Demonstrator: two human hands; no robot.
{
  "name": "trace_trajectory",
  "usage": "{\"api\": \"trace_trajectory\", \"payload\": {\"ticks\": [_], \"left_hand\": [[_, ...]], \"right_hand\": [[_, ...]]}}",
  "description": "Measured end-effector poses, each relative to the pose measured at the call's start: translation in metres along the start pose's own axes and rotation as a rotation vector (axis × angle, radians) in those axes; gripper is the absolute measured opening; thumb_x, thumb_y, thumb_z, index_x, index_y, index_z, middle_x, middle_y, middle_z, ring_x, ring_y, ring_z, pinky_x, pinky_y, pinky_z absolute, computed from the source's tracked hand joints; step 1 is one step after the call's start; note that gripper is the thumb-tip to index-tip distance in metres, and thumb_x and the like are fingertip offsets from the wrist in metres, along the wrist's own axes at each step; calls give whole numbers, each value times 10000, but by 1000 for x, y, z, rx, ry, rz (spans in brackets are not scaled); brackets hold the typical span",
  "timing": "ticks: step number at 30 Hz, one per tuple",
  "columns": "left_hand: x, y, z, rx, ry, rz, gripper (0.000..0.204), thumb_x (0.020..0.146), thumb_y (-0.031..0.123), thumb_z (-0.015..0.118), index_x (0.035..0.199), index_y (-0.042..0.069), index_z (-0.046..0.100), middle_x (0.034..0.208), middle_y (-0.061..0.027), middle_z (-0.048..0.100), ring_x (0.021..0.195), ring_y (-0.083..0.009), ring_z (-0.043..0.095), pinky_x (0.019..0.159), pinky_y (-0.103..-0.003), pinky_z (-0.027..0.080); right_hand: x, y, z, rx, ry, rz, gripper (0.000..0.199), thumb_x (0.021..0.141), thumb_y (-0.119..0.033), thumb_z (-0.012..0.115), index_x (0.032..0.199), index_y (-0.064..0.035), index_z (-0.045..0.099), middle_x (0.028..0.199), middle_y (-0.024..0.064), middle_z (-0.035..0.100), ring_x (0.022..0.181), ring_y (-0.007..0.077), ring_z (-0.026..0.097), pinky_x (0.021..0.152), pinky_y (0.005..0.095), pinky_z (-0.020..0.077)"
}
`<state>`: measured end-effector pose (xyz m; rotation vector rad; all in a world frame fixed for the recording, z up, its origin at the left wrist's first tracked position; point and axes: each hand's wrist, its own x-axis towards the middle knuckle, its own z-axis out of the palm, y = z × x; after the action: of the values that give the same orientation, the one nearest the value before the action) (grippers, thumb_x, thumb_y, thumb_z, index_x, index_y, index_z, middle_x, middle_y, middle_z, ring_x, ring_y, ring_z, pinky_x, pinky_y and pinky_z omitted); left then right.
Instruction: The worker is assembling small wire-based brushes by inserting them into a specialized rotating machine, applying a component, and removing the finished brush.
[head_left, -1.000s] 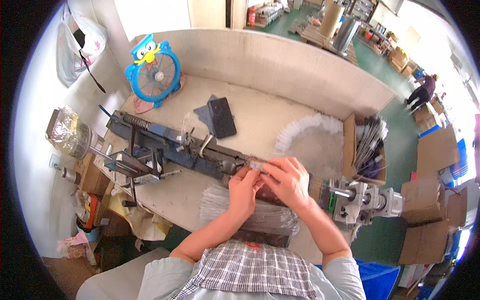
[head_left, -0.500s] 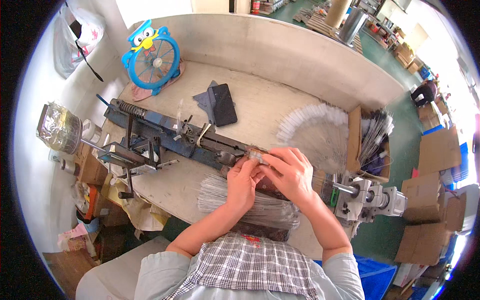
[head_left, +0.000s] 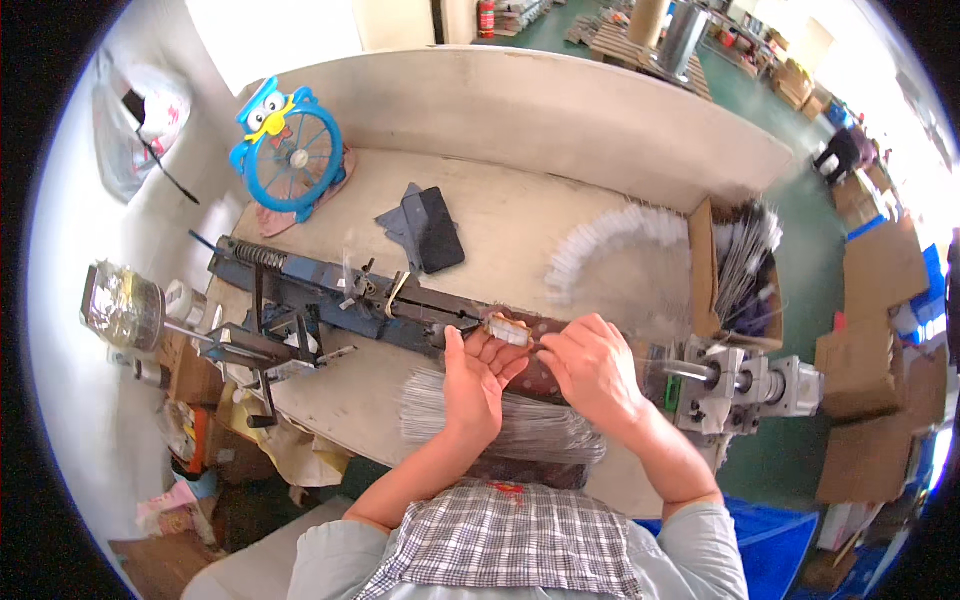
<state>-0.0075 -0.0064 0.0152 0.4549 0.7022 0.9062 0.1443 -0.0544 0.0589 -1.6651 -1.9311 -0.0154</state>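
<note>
My left hand [head_left: 473,388] is turned palm up, with its thumb apart and its fingers stretched under a small white ribbed piece with an orange-brown edge [head_left: 508,331]. I cannot tell whether the piece rests on the fingertips or is held by the long dark bench fixture [head_left: 430,300] beside it. My right hand [head_left: 598,368] is just right of the piece, thumb and fingers pinched together; whatever is between them is too small to make out. Below my hands lies a bundle of thin grey wires [head_left: 545,428].
A fan of white-tipped wires [head_left: 610,235] lies behind my right hand, beside a cardboard box [head_left: 706,268] of similar ones. A black tablet-like slab [head_left: 435,230] and a blue toy-shaped fan [head_left: 298,160] are farther back. A metal shaft unit [head_left: 745,385] stands at the right edge.
My hands have drawn apart: the left has opened palm up and the right has moved slightly right of the white piece, which now shows more fully. The view has shifted slightly.
</note>
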Motion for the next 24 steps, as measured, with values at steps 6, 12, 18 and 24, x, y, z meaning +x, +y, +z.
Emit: {"api": "trace_trajectory", "payload": {"ticks": [6,12,18,24], "left_hand": [[-5,-4,-3,168,-22,13,628,954,546,299,1300,35,415,1255,-118,528,1084,-208,543,881,-341,445],[-23,21,-72,362,25,14,423,950,361,459,1215,33,490,1131,-115,591,1034,-221,563,843,-337,443],[-44,103,-257,-162,733,293,289,890,352,587,918,65,579,910,-36,623,777,-114,556,678,-260,450],[-73,179,-330,61,1105,601,388,823,442,650,893,65,589,880,-17,612,737,-115,558,632,-226,439]], "right_hand": [[1,3,-11,128,96,-30,114,750,-124,666,849,-70,649,829,49,632,829,242,580,712,358,472],[-33,7,-6,240,-29,49,119,768,-107,655,880,-68,653,794,66,640,758,241,613,633,353,513],[-63,2,20,242,-208,50,112,769,-146,651,863,-86,652,804,47,603,803,246,584,646,365,508],[-67,-15,49,106,-395,96,146,725,-239,713,792,-115,676,782,32,586,801,229,577,662,352,491]]}}
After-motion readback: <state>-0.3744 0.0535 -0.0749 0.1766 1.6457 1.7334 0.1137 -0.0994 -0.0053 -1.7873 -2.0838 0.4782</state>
